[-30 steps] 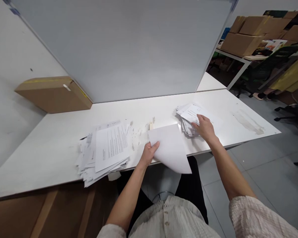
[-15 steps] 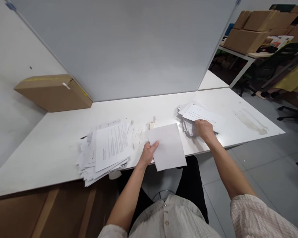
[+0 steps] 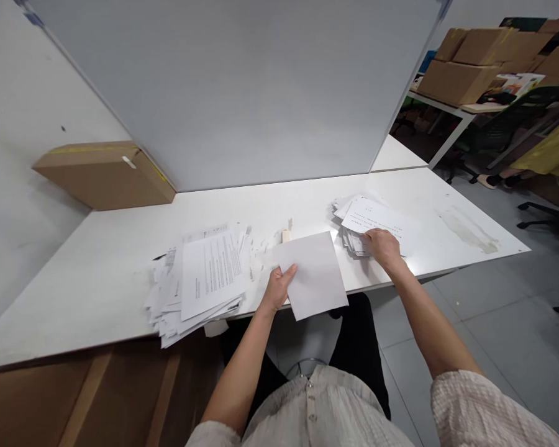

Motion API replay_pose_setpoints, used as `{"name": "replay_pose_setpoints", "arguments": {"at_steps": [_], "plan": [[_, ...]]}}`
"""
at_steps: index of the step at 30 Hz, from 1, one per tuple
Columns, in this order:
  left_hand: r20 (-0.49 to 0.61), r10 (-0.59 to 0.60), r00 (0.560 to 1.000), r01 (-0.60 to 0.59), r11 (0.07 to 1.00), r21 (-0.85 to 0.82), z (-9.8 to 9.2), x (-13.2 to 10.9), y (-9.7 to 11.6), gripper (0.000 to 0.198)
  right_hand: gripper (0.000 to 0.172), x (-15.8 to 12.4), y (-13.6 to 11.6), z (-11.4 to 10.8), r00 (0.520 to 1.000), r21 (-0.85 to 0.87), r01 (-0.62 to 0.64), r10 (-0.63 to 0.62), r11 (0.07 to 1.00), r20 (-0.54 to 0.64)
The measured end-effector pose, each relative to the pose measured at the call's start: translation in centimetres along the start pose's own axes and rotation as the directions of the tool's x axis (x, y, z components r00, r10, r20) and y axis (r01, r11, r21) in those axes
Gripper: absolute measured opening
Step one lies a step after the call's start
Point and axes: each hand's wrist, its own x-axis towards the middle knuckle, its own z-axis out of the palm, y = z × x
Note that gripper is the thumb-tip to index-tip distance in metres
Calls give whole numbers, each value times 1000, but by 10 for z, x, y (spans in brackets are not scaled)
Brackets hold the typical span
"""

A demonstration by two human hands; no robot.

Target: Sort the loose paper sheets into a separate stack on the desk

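My left hand [image 3: 278,288] grips the left edge of a blank-faced sheet of paper [image 3: 314,276], thumb on top, at the table's front edge. The sheet juts out past that edge over my lap; whether more sheets lie under it is hidden. My right hand [image 3: 384,247] is closed at the near edge of a printed sheet [image 3: 371,216] on top of the right paper pile [image 3: 351,239]. Its fingertips are partly hidden by the hand. Left of my left hand lies a larger, uneven paper stack [image 3: 212,273] with a printed page on top.
A small pale block [image 3: 286,236] lies behind the blank sheet. A whiteboard-like panel [image 3: 261,93] stands along the table's [image 3: 97,273] back, with a cardboard box [image 3: 107,177] at back left. Boxes [image 3: 456,81] and a chair [image 3: 517,124] are at right; a person's yellow garment [image 3: 552,149] shows there.
Both hands stay nearly in place. The printed sheet at my right hand has shifted slightly at its near edge. The view has tilted a little.
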Motion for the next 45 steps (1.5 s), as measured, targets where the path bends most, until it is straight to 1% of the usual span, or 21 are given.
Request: {"name": "replay_pose_setpoints", "arguments": {"at_steps": [2,4,5,7,8,11,14,15,16,17,18,19,20,21,22,24,27,30,39,43,45], "plan": [[-1,2,1000,-2,1000,-5,1,0,1,44,35,-3,3,-6,999,-15,12,-13,1000,-35],[-3,-2,1000,2,1000,-14,2,-1,2,45,33,-6,7,-17,984,-53,-6,-4,999,-180],[-5,-5,1000,5,1000,-21,3,-1,2,45,33,-8,10,-24,960,-67,-28,8,997,-280],[-8,-10,1000,10,999,-35,4,-1,3,46,33,-13,15,-41,885,-60,-68,33,996,-464],[-10,-12,1000,12,999,-40,4,-1,3,47,33,-17,17,-50,848,-35,-77,47,996,-528],[-20,-17,1000,16,999,-51,4,-1,3,48,33,-36,18,-78,756,104,-42,100,994,-647],[-25,-15,1000,13,998,-63,3,0,3,48,29,-58,12,-99,636,343,83,216,936,-741],[-24,-17,1000,16,998,-64,3,0,3,48,27,-65,8,-103,605,440,149,270,886,-749],[-23,-19,1000,17,998,-65,3,0,3,49,26,-70,4,-104,593,536,217,326,816,-736],[-21,-21,1000,19,998,-66,4,-1,4,49,25,-73,0,-103,614,626,273,369,730,-698],[-17,-20,1000,19,998,-66,4,-1,5,50,25,-76,-5,-98,669,706,302,386,640,-636],[-12,-18,1000,17,998,-66,5,-2,6,51,25,-76,-10,-91,739,769,301,372,564,-562],[-7,-14,1000,13,998,-67,6,-2,7,52,24,-77,-15,-81,811,813,276,330,512,-483],[-4,-11,1000,10,998,-66,6,-3,8,53,24,-76,-21,-69,871,835,238,272,496,-410],[-4,-10,1000,10,998,-64,7,-4,9,53,23,-75,-27,-55,911,834,200,215,514,-351],[-7,-17,1000,16,998,-66,7,-4,9,51,23,-75,-37,-28,951,785,149,129,601,-280],[-11,-22,1000,21,996,-86,7,-3,8,49,22,-76,-48,4,970,701,99,87,706,-225],[-15,-25,1000,23,997,-80,7,-2,7,50,24,-80,-55,19,975,681,85,78,727,-206],[-18,3,1000,-3,1000,-6,2,3,-2,51,24,-83,-76,29,978,637,173,-54,751,-202],[-17,21,1000,-21,1000,-17,0,5,-6,51,28,-79,-79,34,979,612,179,-79,770,-187],[-15,18,1000,-18,1000,-23,1,4,-5,51,33,-78,-77,37,977,608,175,-60,775,-206]]}}
